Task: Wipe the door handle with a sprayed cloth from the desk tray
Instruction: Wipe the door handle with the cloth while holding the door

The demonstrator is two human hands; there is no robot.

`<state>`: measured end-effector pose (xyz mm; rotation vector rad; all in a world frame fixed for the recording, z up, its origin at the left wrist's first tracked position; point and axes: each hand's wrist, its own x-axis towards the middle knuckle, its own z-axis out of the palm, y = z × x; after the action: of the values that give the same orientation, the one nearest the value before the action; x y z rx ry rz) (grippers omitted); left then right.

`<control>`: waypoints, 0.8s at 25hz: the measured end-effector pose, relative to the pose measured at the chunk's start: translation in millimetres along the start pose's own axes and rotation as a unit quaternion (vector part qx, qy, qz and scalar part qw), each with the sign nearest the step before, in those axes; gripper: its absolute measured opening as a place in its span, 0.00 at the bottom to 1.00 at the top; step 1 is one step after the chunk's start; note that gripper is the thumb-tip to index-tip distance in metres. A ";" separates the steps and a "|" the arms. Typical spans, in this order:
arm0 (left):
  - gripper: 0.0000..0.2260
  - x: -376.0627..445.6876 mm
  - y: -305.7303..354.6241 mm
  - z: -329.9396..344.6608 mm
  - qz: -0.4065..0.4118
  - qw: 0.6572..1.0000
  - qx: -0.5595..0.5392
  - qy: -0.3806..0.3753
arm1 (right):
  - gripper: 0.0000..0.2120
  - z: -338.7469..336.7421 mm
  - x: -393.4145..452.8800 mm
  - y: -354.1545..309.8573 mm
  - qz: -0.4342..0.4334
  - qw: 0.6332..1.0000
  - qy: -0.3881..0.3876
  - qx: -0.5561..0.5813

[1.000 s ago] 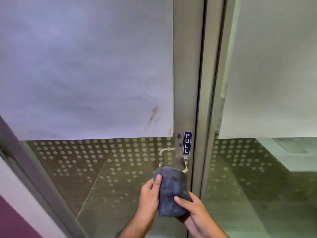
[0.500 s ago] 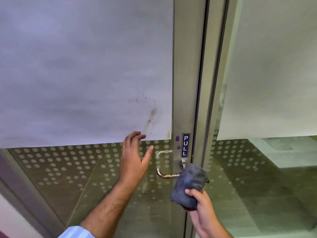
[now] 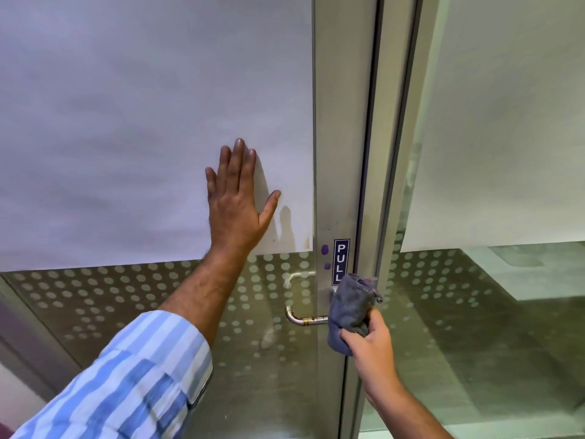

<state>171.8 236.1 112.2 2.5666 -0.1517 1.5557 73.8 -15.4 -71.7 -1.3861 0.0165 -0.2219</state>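
Observation:
A metal lever door handle point(image 3: 303, 319) sticks out leftward from the door's steel stile, below a blue PULL sticker point(image 3: 341, 262). My right hand point(image 3: 368, 338) grips a bunched grey-blue cloth point(image 3: 349, 308) and presses it against the handle's base, hiding the pivot end. My left hand point(image 3: 238, 198) lies flat with fingers spread on the white sheet point(image 3: 126, 122) covering the door's glass, up and left of the handle. A blue-and-white striped sleeve covers my left forearm.
The glass door point(image 3: 158, 296) has a dotted frosted band under the white sheet. A steel frame point(image 3: 383, 153) separates it from a second glass panel point(image 3: 474, 312) on the right, also covered by a white sheet up top.
My left hand let go of the cloth, rose, and now rests flat on the white sheet. My right hand moved the cloth right and up along the handle to its base.

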 end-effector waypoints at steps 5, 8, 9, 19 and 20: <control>0.38 -0.6 -7.7 21.7 0.008 0.998 0.049 0.028 | 0.19 -4.8 13.8 12.0 -0.149 0.946 0.092 -0.272; 0.38 0.2 -9.0 31.7 0.007 0.996 0.080 0.048 | 0.20 3.6 21.5 15.2 -0.149 0.901 0.057 -0.404; 0.37 0.7 -9.0 34.5 0.006 0.995 0.088 0.054 | 0.21 9.0 23.3 16.8 -0.137 0.887 0.031 -0.440; 0.37 0.6 -11.5 44.2 0.010 0.989 0.115 0.090 | 0.43 25.0 12.6 35.2 -0.102 0.720 -0.137 -0.672; 0.37 0.8 -11.7 44.0 0.011 0.989 0.113 0.091 | 0.41 27.9 12.1 33.4 -0.111 0.719 -0.125 -0.675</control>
<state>212.4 240.3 92.0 2.5721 0.0187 1.9068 94.4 15.2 -97.6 -2.9041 -0.2706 -0.2172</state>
